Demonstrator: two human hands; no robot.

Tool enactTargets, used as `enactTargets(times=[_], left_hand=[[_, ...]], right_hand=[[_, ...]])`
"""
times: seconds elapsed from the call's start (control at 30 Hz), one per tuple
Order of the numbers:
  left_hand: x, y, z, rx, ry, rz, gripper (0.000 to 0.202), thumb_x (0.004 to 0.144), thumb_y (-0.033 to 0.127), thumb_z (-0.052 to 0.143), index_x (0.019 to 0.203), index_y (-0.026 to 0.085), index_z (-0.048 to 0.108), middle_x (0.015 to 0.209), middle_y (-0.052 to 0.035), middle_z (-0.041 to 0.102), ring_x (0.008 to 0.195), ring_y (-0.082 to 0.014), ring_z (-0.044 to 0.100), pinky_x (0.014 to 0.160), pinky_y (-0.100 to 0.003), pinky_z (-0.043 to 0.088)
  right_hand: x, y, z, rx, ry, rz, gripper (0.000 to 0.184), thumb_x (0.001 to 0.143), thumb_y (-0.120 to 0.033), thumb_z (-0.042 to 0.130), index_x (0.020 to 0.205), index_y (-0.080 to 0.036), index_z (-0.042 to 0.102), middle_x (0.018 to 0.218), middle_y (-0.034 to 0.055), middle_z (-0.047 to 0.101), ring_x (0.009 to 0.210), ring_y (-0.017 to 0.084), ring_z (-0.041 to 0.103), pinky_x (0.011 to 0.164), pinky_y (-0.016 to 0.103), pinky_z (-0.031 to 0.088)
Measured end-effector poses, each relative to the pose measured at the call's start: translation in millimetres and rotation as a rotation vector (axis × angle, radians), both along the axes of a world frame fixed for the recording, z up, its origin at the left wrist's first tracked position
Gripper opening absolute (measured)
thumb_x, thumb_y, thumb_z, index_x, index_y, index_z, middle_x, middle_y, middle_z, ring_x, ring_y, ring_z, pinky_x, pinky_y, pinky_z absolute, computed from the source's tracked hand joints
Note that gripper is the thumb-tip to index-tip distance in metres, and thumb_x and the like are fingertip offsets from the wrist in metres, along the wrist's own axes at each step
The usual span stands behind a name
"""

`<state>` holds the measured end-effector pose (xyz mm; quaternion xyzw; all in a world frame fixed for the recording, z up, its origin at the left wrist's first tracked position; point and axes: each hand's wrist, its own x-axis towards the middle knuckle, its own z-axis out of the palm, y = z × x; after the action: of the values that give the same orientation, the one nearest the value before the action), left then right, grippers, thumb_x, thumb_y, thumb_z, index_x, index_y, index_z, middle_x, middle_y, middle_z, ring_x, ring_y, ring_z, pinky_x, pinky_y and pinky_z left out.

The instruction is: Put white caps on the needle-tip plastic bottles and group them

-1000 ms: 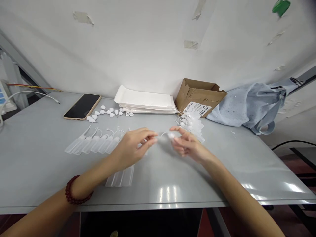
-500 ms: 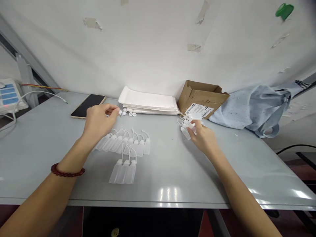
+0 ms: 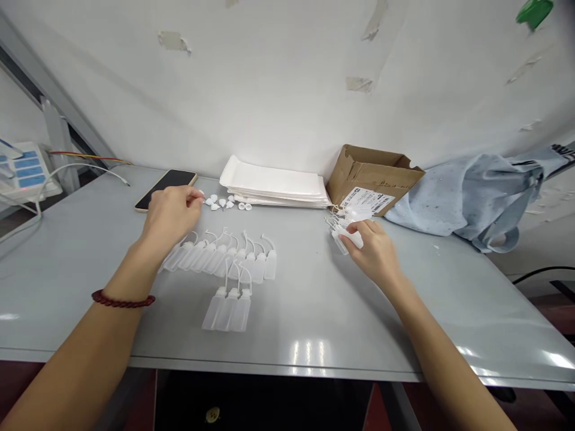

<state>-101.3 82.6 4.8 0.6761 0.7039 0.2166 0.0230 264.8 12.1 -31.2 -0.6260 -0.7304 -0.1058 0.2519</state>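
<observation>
My left hand (image 3: 167, 214) hovers over the scattered small white caps (image 3: 220, 203) at the back of the grey table (image 3: 314, 311), its fingers pinched together at one of them beside the phone. My right hand (image 3: 374, 248) is closed on a small translucent squeeze bottle (image 3: 351, 237) at the edge of the loose bottle pile (image 3: 344, 222) in front of the cardboard box. A row of several capped bottles (image 3: 224, 257) lies between my hands, with three more bottles (image 3: 227, 308) laid nearer to me.
A black phone (image 3: 166, 187) lies at the back left. A stack of white padded envelopes (image 3: 274, 184) rests against the wall. An open cardboard box (image 3: 375, 179) and a blue-grey cloth bag (image 3: 476, 194) sit at the right. A device with cables (image 3: 27, 179) stands far left.
My hands were together at mid-table a second ago. The left then reached back to the caps, and the right went to the bottle pile and closed on a bottle.
</observation>
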Motion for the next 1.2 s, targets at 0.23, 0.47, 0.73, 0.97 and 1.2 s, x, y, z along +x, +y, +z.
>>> enactTargets(times=[0.23, 0.47, 0.73, 0.97, 1.2], left_hand=[[-22, 7, 1.1, -0.186, 0.091, 0.053, 0.038, 0.078, 0.019, 0.046, 0.108, 0.006, 0.066, 0.098, -0.0149, 0.069, 0.093, -0.0263, 0.061, 0.087, -0.036, 0.044], [-26, 12, -8.8, -0.29, 0.126, 0.046, 0.033, 0.069, 0.011, 0.054, 0.098, 0.009, 0.07, 0.094, -0.0144, 0.068, 0.09, -0.0289, 0.061, 0.078, -0.035, 0.045], [-26, 13, -15.3, -0.31, 0.136, -0.025, 0.031, 0.066, 0.01, 0.055, 0.093, 0.009, 0.07, 0.092, -0.0122, 0.069, 0.088, -0.0274, 0.061, 0.077, -0.033, 0.045], [-11, 12, -16.3, -0.224, 0.125, -0.11, 0.033, 0.073, 0.02, 0.051, 0.099, 0.011, 0.069, 0.092, -0.0111, 0.071, 0.091, -0.0263, 0.063, 0.08, -0.03, 0.045], [19, -1, -11.8, 0.002, -0.176, -0.225, 0.037, 0.076, 0.034, 0.05, 0.099, 0.012, 0.07, 0.088, -0.0109, 0.07, 0.08, -0.0237, 0.064, 0.077, -0.032, 0.047]], right_hand=[[-14, -5, -0.6, 0.125, 0.025, 0.145, 0.009, 0.086, -0.025, 0.053, 0.083, -0.017, 0.057, 0.081, 0.008, 0.063, 0.077, 0.023, 0.055, 0.066, 0.033, 0.044], [-40, -17, -3.8, 0.055, 0.05, 0.328, 0.009, 0.089, -0.02, 0.05, 0.082, -0.017, 0.056, 0.079, 0.0079, 0.062, 0.077, 0.021, 0.055, 0.066, 0.032, 0.045], [-54, -24, -10.0, -0.039, 0.135, 0.388, 0.008, 0.09, -0.021, 0.048, 0.087, -0.018, 0.055, 0.081, 0.0076, 0.062, 0.078, 0.021, 0.055, 0.066, 0.032, 0.046], [-85, -18, -3.5, -0.401, 0.294, 0.524, 0.041, 0.08, -0.041, 0.065, 0.111, -0.019, 0.05, 0.099, 0.0081, 0.06, 0.087, 0.02, 0.056, 0.072, 0.033, 0.049], [-104, -8, 7.2, -0.579, 0.194, 0.572, 0.069, 0.069, -0.057, 0.07, 0.122, -0.018, 0.048, 0.104, 0.01, 0.056, 0.092, 0.023, 0.057, 0.078, 0.04, 0.05]])
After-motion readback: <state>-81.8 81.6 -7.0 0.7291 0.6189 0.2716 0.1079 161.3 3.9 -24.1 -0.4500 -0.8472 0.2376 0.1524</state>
